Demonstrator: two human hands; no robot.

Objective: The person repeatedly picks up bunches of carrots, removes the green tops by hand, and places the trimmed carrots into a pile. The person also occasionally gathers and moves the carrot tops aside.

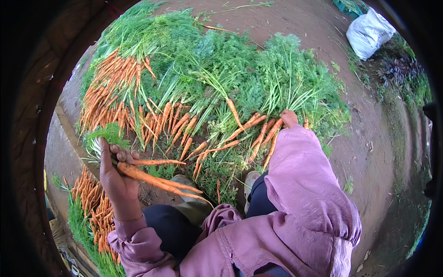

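Raised at the left, my left hand grips several orange carrots by their crowns, roots pointing right and their green tops behind the hand. My right hand reaches forward and touches the carrots at the right side of the row, where stems meet roots; its fingertips are partly hidden. Between the hands lie loose carrots with leafy tops spread away from me. One carrot rests on top of the greens.
A dense heap of carrots lies at the upper left, another pile at the lower left beside a concrete ledge. A white sack and a green crate are at the upper right. My boots are on the soil below the row.
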